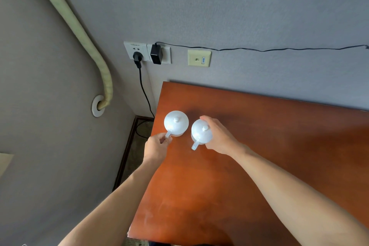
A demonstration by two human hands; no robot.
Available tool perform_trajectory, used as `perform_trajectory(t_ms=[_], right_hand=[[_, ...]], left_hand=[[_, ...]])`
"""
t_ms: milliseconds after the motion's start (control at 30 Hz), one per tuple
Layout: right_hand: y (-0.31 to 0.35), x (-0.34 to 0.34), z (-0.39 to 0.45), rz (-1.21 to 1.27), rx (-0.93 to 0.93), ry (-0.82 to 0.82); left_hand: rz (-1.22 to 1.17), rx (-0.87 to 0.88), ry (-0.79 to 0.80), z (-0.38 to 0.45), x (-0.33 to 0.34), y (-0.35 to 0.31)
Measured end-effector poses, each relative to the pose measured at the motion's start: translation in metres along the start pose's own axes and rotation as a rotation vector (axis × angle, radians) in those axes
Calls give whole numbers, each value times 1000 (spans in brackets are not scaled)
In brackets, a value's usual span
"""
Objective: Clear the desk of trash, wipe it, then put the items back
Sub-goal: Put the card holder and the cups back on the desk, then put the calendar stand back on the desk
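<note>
Left hand (157,145) pinching left cup's (176,124) handle, right hand (217,136) wrapped round right cup (200,132)

Grey textured wall (259,6) with double socket (146,52), black adapter (156,54) and cable (259,49) — beige data port (199,58), wrapped pipe (79,32) entering the wall — dark skirting (127,150), reddish-brown wooden desk (249,146).

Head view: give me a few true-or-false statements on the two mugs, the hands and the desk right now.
1. The left hand pinches the left mug's handle. True.
2. The right hand rests flat on the desk. False: its grip wraps the right mug.
3. Both mugs have lids on. True.
4. The mugs sit at the desk's right end. False: near its left edge.
5. The wall sockets are unused. False: a plug and adapter are in.
</note>
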State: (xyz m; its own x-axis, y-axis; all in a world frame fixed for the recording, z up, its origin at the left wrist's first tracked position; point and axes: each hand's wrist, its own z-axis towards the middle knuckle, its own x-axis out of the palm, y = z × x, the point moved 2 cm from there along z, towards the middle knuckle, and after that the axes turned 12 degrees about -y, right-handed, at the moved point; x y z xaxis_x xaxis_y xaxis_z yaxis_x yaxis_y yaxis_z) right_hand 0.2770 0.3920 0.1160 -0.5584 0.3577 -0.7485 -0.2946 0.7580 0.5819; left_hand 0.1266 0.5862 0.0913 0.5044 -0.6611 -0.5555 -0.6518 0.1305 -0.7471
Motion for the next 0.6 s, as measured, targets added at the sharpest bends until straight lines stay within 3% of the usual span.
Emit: perform_trajectory(t_ms=[400, 600], right_hand=[[5, -5, -8, -11, 19, 32], [16, -15, -30, -143, -14, -263]], left_hand=[[27, -14, 18, -4, -1, 1], [375, 162, 5, -21, -18, 5]])
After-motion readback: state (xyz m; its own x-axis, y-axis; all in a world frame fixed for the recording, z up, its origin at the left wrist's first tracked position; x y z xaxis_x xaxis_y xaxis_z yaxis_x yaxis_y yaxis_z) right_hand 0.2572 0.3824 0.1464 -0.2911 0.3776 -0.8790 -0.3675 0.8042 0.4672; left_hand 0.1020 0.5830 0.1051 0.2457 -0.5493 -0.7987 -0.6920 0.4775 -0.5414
